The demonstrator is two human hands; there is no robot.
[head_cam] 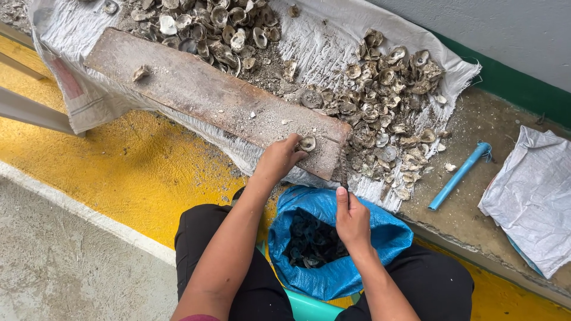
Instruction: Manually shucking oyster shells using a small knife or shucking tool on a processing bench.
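At the near right corner of the wooden plank, in the head view, the left hand presses a single oyster shell flat against the wood, fingers curled over its near edge; it looks pinned there so that it cannot skid while being worked on. The right hand is closed around the handle of a dark, narrow knife, whose blade points up toward the plank's end, just beside the held shell but not clearly touching it. The plank lies slantwise on a white woven sack spread over the concrete ledge, so the sack seems to catch the grit and chips that scatter across the wood. One stray shell fragment sits near the plank's far left end. Two heaps of grey shells rest on the sack: one pile beyond the plank's long far edge, another pile off its right end, within easy reach of the knife hand. Between the person's knees, directly under both hands, a blue plastic bag stands open with dark pieces inside, placed where things can drop straight in. On the ledge to the right lie a blue pipe and a crumpled white sheet, well apart from the work. The floor below is painted yellow
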